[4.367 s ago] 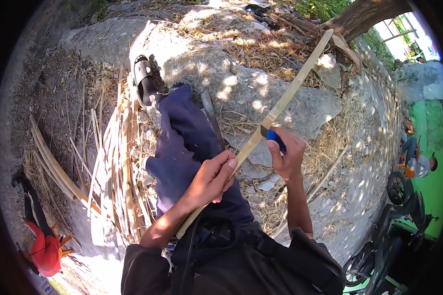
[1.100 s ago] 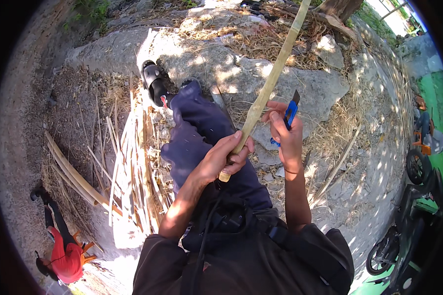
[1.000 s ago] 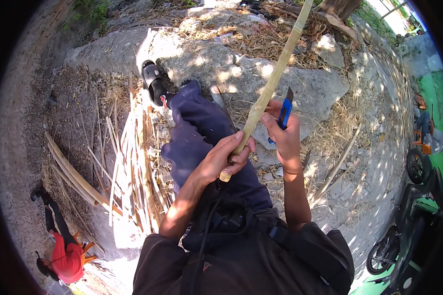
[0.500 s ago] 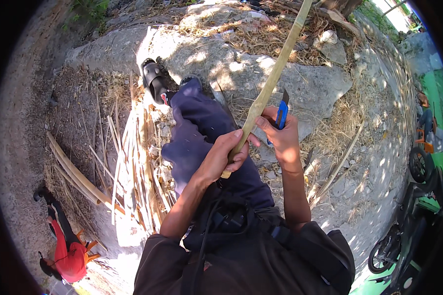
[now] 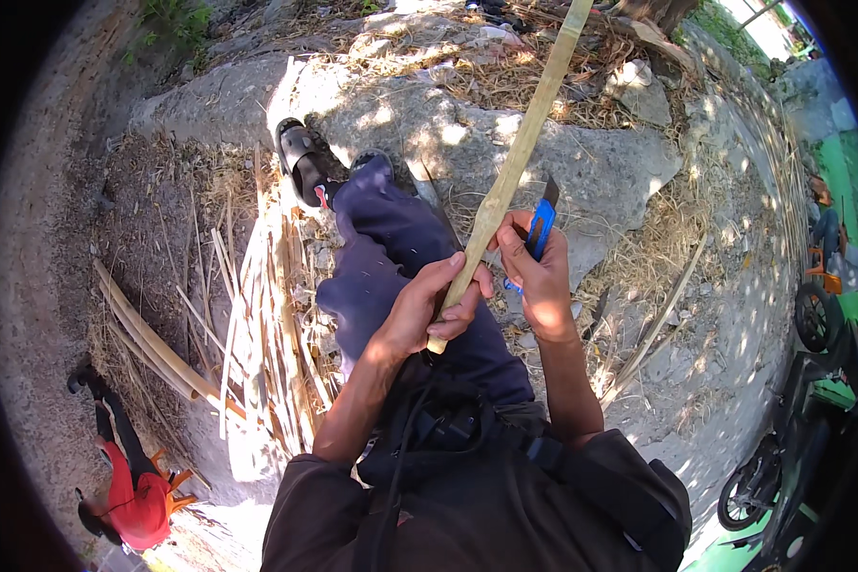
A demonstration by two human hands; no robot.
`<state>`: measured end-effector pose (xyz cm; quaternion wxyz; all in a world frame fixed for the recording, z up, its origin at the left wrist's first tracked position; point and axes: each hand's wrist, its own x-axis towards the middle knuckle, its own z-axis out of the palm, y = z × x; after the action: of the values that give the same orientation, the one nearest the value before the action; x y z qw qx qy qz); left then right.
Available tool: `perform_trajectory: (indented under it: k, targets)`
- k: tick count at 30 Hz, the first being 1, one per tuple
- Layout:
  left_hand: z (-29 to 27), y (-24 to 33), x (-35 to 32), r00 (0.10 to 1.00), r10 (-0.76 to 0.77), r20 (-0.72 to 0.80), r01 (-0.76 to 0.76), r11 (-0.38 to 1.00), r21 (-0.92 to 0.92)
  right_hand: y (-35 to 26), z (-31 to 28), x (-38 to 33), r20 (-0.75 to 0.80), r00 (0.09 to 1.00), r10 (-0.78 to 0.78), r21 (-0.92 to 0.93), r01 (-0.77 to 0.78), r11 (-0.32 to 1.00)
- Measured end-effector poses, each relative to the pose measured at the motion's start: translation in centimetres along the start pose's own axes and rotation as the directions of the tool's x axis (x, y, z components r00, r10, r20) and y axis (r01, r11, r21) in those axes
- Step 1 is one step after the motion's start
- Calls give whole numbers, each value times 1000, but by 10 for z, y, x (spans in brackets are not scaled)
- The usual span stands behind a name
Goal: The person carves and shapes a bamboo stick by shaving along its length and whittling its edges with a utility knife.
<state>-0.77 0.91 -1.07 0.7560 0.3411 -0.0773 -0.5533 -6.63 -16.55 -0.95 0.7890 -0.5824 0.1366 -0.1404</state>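
Observation:
A long, pale bamboo strip (image 5: 520, 157) slants up from my lap toward the far upper right. My left hand (image 5: 430, 307) is closed around its near end, the thumb lying along its side. My right hand (image 5: 536, 274) holds a blue box cutter (image 5: 541, 229) between thumb and fingers, its dark blade extended and pointing up, away from the strip. Fingers of the right hand are close beside the strip, just above the left hand; whether they touch it I cannot tell. Under both hands are my legs in dark blue trousers (image 5: 391, 229).
Many split bamboo strips (image 5: 275, 324) lie in a pile left of my legs, with thicker curved pieces (image 5: 153, 338) beyond. A large flat rock (image 5: 591, 172) lies ahead. A person in red (image 5: 138, 510) sits at lower left. Motorbikes (image 5: 782, 429) stand at right.
The bamboo strip has turned slightly about its length and shifted a little left and down. My right hand with the box cutter has moved slightly left.

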Motion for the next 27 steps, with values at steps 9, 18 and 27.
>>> perform_trajectory:
  k: [9,18,27]
  targets:
    - [-4,-5,1,1000,-1,28,3,999,-49,-6,0,-9,3,990,142,132,-141,981]
    - [0,-2,3,997,72,-17,-71,995,76,-7,4,-8,-56,996,65,-173,-74,982]
    - [11,-4,6,978,178,-109,-142,950,279,3,-6,-3,-17,994,111,-76,-112,991]
